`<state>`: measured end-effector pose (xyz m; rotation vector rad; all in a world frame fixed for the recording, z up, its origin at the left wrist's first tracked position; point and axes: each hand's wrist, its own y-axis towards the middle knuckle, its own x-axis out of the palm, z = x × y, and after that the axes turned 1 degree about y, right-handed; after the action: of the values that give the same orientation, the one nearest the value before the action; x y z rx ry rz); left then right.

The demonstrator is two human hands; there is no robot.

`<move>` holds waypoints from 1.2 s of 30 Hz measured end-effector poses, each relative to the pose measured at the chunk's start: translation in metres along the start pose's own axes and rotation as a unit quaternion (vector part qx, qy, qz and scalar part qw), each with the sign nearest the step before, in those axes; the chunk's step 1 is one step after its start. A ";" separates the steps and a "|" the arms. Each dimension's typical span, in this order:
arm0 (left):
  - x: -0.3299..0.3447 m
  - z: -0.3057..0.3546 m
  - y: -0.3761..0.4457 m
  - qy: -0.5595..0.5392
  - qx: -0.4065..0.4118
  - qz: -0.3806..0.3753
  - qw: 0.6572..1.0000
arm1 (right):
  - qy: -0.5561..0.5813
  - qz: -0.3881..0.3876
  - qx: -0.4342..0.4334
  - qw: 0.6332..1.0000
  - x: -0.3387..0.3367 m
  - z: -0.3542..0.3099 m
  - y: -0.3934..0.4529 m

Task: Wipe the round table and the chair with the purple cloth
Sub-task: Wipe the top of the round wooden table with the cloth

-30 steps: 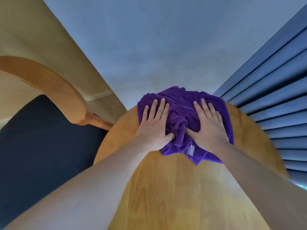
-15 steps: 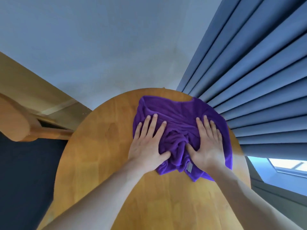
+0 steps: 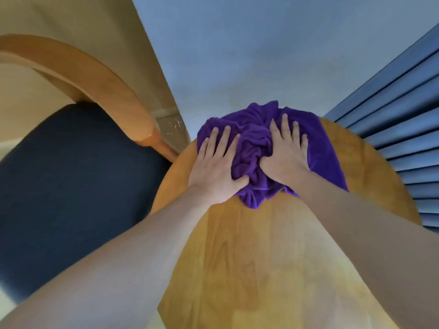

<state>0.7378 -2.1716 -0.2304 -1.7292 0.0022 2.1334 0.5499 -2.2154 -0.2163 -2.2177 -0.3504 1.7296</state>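
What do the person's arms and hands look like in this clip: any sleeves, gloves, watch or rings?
Both forearms are bare as far as the frame shows, with no sleeve in view. The left hand and the right hand are ungloved. No watch, bracelet or ring shows on either wrist or on the visible fingers, and no markings show.

Tabletop [image 3: 273,257]: bare wood open on the near half and along the right rim. Far edge taken by bunched purple cloth [image 3: 256,148]. Left: chair seat [image 3: 71,186] just beside the rim, its wooden armrest [image 3: 114,91] arching above. Right: pleated curtain [image 3: 403,138] close behind the rim.
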 end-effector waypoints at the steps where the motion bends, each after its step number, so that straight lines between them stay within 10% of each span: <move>1: 0.001 -0.009 -0.013 0.000 -0.007 0.004 1.000 | -0.008 -0.003 -0.013 1.000 0.005 -0.012 -0.004; 15: 0.034 -0.046 -0.168 -0.020 -0.152 0.025 0.988 | -0.079 -0.039 -0.172 0.981 0.063 -0.100 -0.077; 36: 0.117 0.137 -0.302 -0.072 -0.415 0.101 0.901 | -0.156 -0.104 -0.392 0.900 0.105 -0.062 -0.196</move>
<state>0.6805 -1.8239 -0.2353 -2.0391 -0.9343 2.6287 0.6349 -2.0005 -0.2211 -2.2160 -1.5377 2.0477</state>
